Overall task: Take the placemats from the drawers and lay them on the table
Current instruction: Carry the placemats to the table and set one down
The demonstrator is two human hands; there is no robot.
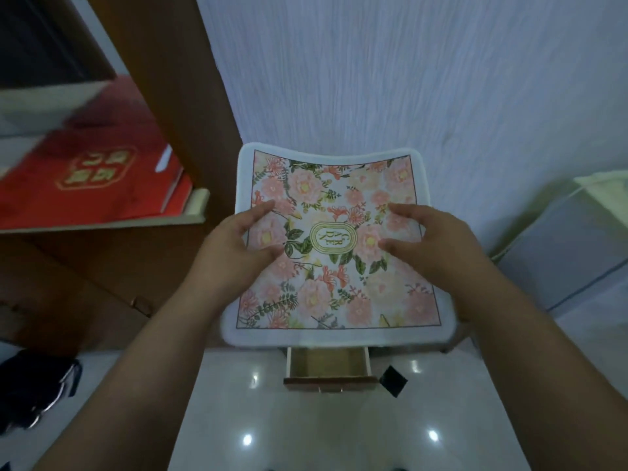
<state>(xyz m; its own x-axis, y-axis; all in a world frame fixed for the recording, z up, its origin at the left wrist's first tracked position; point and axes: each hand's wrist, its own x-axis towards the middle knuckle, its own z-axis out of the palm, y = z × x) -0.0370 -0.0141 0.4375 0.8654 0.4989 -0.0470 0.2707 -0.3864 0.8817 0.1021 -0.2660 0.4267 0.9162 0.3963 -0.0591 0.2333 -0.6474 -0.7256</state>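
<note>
A square placemat [328, 195] with a pink floral print, a white border and a gold oval emblem hangs level in the air in front of me. My left hand [234, 248] grips its left edge and my right hand [433, 248] grips its right edge, with thumbs and fingertips lying on the printed face. Below the placemat a small wooden drawer [326, 367] stands pulled out, and the part of its inside that shows holds nothing.
At the left, a red box [95, 171] lies on a shelf of a brown wooden cabinet [176, 96]. Dark clothing [34, 385] is at lower left, a small black object [394, 380] beside the drawer. A pale appliance [574, 253] stands right. Glossy white floor [306, 426] lies below.
</note>
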